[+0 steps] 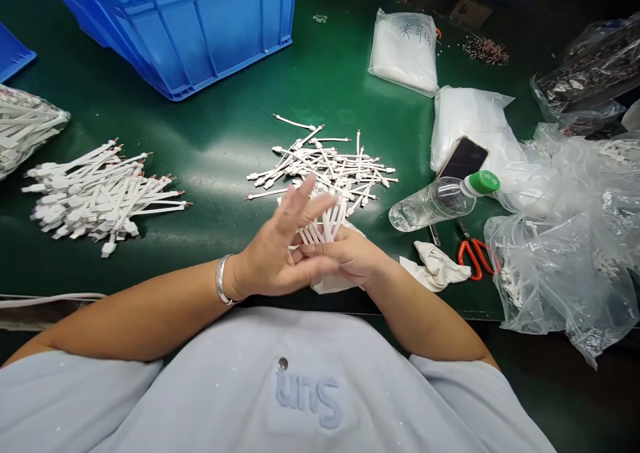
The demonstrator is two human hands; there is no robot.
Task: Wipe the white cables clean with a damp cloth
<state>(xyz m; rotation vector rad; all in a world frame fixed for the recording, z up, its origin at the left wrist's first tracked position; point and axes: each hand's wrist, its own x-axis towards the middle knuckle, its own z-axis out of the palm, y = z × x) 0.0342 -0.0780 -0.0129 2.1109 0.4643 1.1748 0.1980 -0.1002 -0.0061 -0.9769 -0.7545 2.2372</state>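
Note:
My right hand [357, 256] is closed around a bunch of short white cables [327, 225], which fan upward from its fingers. My left hand [285, 243] lies across the front of that bunch, its fingers spread and slightly blurred. Whether its fingertips touch the cables I cannot tell. White cloth or paper [333, 284] shows beneath my hands. Just beyond them, a loose pile of white cables [330, 163] with connector ends is scattered over the green table [215, 153]. A denser heap of similar cables [95, 196] lies to the left.
A blue bin [200, 36] stands at the back left, near a bag of cables [27, 126]. On the right are a water bottle [433, 203], a phone [463, 160], orange-handled pliers or scissors [475, 256], a crumpled cloth [437, 266] and clear plastic bags [565, 260].

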